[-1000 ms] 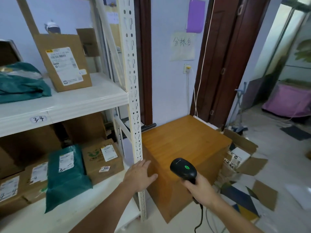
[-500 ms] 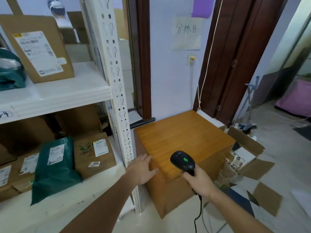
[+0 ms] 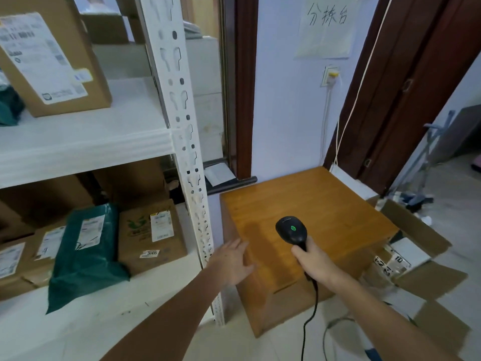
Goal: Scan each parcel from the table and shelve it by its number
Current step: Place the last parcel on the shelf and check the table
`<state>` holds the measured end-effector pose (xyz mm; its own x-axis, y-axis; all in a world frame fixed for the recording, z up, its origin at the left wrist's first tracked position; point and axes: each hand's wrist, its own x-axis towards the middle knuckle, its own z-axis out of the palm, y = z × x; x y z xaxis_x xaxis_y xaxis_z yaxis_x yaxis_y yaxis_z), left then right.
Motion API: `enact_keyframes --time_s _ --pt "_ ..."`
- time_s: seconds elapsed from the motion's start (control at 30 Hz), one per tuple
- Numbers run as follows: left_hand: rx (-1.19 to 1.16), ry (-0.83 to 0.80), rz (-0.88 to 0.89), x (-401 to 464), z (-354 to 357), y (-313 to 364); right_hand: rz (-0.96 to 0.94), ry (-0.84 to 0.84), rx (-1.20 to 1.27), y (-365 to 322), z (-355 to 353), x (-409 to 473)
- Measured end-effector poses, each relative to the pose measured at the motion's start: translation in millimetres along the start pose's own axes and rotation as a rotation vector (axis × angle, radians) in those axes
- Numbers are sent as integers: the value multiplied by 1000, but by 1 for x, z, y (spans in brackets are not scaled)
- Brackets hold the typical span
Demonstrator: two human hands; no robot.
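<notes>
Over the table [image 3: 338, 204], the right hand [image 3: 316, 264] grips the scanner [image 3: 291, 229] by its handle; rigid, probably light, corded. Left hand [image 3: 231, 261] rests flat, fingers straight, empty.

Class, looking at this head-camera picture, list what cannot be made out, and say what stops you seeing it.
- Print on the upper box label: blurred.
- Teal bag on the upper shelf: cut off by the left edge.
- Scanner handle: hidden inside the right hand.
- Open carton contents: partly behind the table.

Shelves and wooden desk.
Shelf [image 3: 86, 144] carries a box [image 3: 52, 58]; lower shelf [image 3: 78, 324] boxes [image 3: 152, 235] and a green bag [image 3: 83, 254]; the desk [image 3: 325, 204] top is bare.
</notes>
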<state>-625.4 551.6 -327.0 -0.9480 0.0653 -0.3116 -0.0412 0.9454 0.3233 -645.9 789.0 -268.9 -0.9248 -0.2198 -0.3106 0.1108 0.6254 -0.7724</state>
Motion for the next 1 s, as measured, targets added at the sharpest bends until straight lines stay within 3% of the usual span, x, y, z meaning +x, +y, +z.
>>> enact_keyframes --time_s 0.3,1.0 --pt "28 -44 5 58 -10 -18 89 -60 37 -6 12 83" --pt "165 -41 -180 167 34 -33 99 -323 -375 59 86 303"
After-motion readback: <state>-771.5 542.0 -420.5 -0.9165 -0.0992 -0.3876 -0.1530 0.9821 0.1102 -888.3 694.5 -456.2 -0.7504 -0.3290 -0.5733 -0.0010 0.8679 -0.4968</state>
